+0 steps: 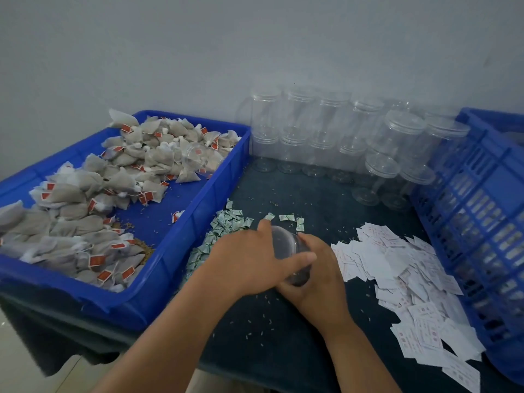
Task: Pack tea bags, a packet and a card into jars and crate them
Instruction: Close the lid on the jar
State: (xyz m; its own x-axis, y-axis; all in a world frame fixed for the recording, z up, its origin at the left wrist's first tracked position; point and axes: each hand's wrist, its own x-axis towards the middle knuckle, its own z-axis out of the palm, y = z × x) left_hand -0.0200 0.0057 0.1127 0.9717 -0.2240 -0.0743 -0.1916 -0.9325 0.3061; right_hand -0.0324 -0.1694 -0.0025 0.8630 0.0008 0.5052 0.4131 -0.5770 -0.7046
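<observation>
A clear plastic jar [286, 245] lies tilted just above the dark table mat, held between both hands. My left hand [249, 259] grips its far end and left side, thumb across the top. My right hand [317, 282] wraps the near end from the right. The jar looks empty, though the hands hide much of it. Grey tea bags [85, 199] with red tags fill the blue tray [198, 222] on the left. A heap of small green-white packets [226, 222] lies beside the tray. White cards [411, 273] are spread out to the right.
Several empty lidded clear jars [340, 131] stand stacked along the back wall. A blue slatted crate [482, 208] stands at the right edge. Another clear jar [198, 157] lies among the tea bags. Loose crumbs dot the dark mat [283, 350].
</observation>
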